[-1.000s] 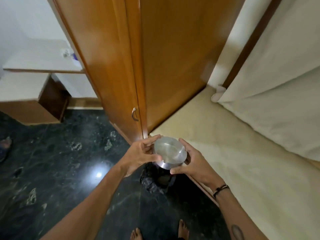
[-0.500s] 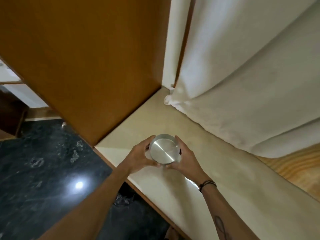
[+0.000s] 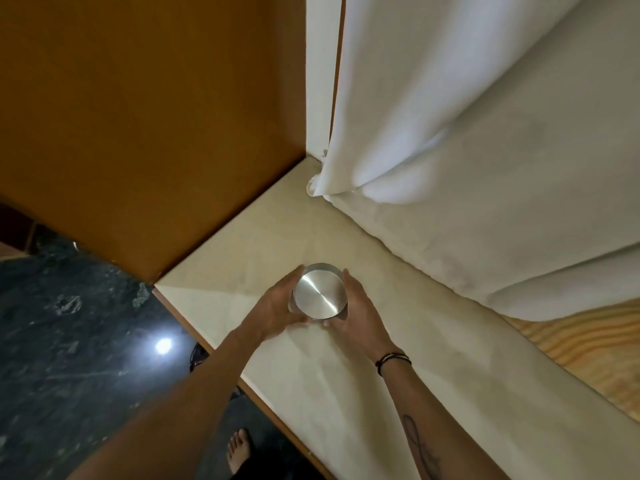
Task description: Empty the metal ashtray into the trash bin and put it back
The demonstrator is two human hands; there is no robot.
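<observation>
The metal ashtray sits clasped between the 2 hands over the pale counter, the left hand curled on its left wall and the right hand on its right. It seems ready to be put back: the person should lower it level, then loosen both sets of fingers together. Beyond the fingertips hangs a white curtain, near enough to snag; the wooden cabinet stands left.

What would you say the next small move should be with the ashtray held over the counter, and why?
Probably lower it onto the pale counter and let go. The left hand and right hand cup the metal ashtray from both sides, above bare surface well inside the edge. Whether it already touches down cannot be told.
</observation>
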